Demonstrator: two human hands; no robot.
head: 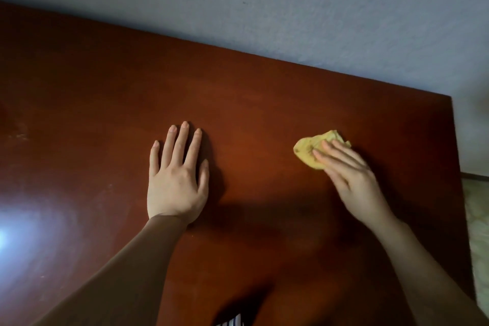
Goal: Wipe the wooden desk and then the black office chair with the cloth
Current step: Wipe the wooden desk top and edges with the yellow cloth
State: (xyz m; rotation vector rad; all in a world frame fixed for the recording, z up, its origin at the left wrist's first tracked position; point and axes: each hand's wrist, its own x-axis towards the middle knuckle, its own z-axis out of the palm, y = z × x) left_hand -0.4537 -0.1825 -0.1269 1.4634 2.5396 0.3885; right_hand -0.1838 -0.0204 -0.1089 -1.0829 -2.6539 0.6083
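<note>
The reddish-brown wooden desk (251, 92) fills most of the view, its top bare. A crumpled yellow cloth (311, 148) lies on it towards the right end. My right hand (349, 177) presses down on the cloth with straight fingers, covering its near side. My left hand (176, 174) rests flat on the desk top near the middle, fingers spread, holding nothing. The black office chair is not in view.
A pale grey wall (291, 2) runs along the desk's far edge. The desk's right edge (456, 156) drops to a light patterned floor (479, 233). A bright light glare (16, 235) sits on the desk at the lower left.
</note>
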